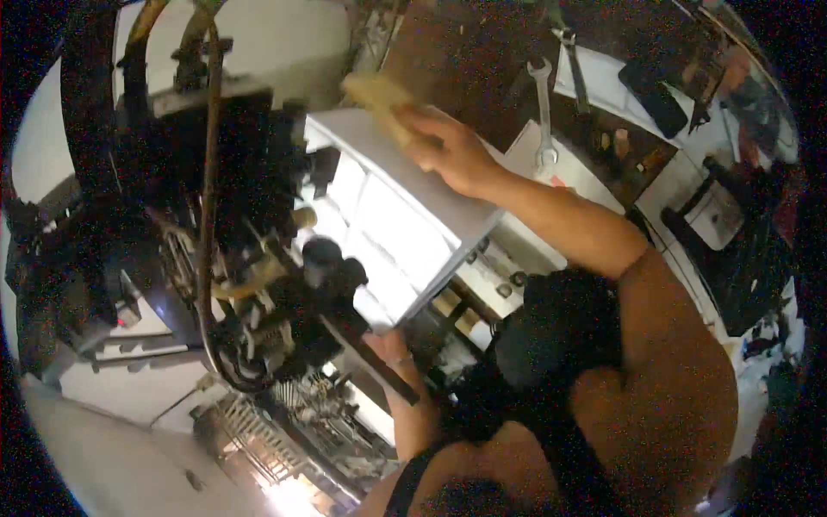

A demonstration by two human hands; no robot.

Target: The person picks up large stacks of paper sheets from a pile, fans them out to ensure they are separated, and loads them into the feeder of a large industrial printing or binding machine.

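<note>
A white box-like block (388,233) sits tilted beside the dark machine. Its front is brightly lit and its side is pale grey; I cannot tell whether it is a box or a thick stack of sheets. My right hand (457,155) is at its far upper edge, closed around a yellowish flat piece (379,95), blurred, that may be a cloth or a block. My left hand (389,349) is low at the block's near corner, partly behind a dark flat bar (370,358); its fingers are mostly hidden.
The dark machine (245,302) with a curved metal pipe (207,172) fills the left side. On the brown bench (482,52) to the right lie an open-ended wrench (543,103), another tool (575,73) and a dark flat rectangular thing (652,95).
</note>
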